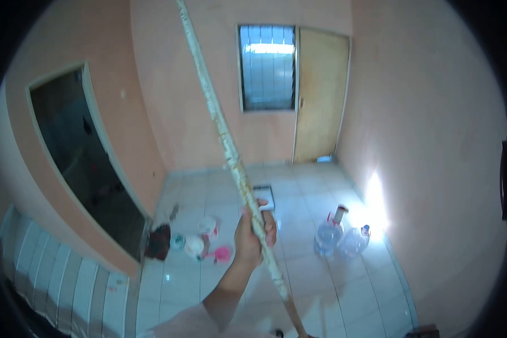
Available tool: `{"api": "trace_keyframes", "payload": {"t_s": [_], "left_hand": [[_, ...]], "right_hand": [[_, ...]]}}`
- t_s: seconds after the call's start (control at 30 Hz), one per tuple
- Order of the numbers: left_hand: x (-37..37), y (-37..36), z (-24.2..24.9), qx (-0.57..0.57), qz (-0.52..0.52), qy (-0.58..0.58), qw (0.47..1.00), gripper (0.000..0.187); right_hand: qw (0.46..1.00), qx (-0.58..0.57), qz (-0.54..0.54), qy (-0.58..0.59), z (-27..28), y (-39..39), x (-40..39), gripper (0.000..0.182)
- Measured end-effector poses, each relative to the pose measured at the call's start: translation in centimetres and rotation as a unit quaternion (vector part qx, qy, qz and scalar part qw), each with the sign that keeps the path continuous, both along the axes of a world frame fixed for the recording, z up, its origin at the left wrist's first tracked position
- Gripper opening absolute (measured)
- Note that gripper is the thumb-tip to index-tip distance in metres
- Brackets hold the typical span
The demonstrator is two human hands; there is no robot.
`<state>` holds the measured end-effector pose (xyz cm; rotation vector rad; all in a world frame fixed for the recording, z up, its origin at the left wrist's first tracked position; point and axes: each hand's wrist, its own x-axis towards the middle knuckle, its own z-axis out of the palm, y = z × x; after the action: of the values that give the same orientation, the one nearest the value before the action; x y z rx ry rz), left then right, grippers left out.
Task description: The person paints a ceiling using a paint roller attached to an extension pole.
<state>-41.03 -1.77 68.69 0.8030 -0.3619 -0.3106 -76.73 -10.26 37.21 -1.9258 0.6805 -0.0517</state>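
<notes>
My left hand (255, 234) is wrapped around a long pole (224, 139), its thumb on the near side and its fingers curled over the right. Worn, patchy white covering runs along most of the pole, with brownish stains near the grip and a bare brown stretch at the lower end. The pole slants from the top of the view down to the bottom edge, and both of its ends run out of sight. My right hand does not show.
On the tiled floor (298, 270) stand large clear water bottles (328, 239) at right. Left of my arm lie a pink dipper (222, 254), white tubs (194, 246) and a dark cloth (159, 242). Beyond are a louvred window (267, 70), a closed door (323, 96) and an open doorway (84, 152).
</notes>
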Motion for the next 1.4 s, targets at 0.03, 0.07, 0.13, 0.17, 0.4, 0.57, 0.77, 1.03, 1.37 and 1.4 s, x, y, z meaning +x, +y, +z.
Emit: {"api": "trace_keyframes", "payload": {"t_s": [0.03, 0.07, 0.13, 0.17, 0.4, 0.57, 0.77, 1.03, 1.37, 1.4], "left_hand": [[0.5, 0.9, -1.5, 0.009, -0.031, 0.019, 0.999, 0.054], [0.0, 1.3, -2.1, 0.002, -0.033, 0.089, 0.995, 0.051], [-0.3, 2.4, -5.4, 0.006, -0.05, 0.142, 0.989, 0.051], [-0.5, 3.1, -6.9, 0.015, -0.048, 0.167, 0.985, 0.052], [-3.6, 7.9, -19.1, 0.06, -0.051, 0.367, 0.927, 0.054], [-7.6, 9.3, -27.1, 0.102, -0.059, 0.45, 0.885, 0.052], [-11.6, 7.8, -28.8, 0.102, -0.087, 0.471, 0.872, 0.054], [-16.0, 5.6, -32.7, 0.111, -0.12, 0.513, 0.842, 0.051], [-15.7, 3.5, -41.8, 0.135, -0.138, 0.547, 0.814, 0.053], [-14.7, 3.1, -42.4, 0.147, -0.131, 0.549, 0.812, 0.053]], "right_hand": [[0.998, 0.037, -0.041, 0.031, 5.4, 0.9, -0.2, 0.036], [0.997, -0.058, -0.014, 0.046, 1.5, 0.9, -2.4, 0.033], [0.988, -0.108, 0.021, 0.105, -2.9, 1.6, -7.4, 0.017], [0.989, -0.101, -0.013, 0.112, -2.3, 3.1, -9.0, 0.016], [0.971, -0.102, -0.034, 0.212, 2.3, 11.7, -19.1, 0.027], [0.941, -0.107, -0.041, 0.319, 8.1, 16.8, -22.1, 0.029], [0.941, -0.264, -0.102, 0.184, 16.0, 18.9, -12.5, 0.039], [0.951, -0.128, -0.029, 0.281, 16.1, 16.3, -10.8, 0.038], [0.941, -0.151, -0.026, 0.301, 10.4, 14.6, -10.5, 0.049], [0.938, -0.138, -0.026, 0.317, 10.3, 14.3, -9.1, 0.05]]}}
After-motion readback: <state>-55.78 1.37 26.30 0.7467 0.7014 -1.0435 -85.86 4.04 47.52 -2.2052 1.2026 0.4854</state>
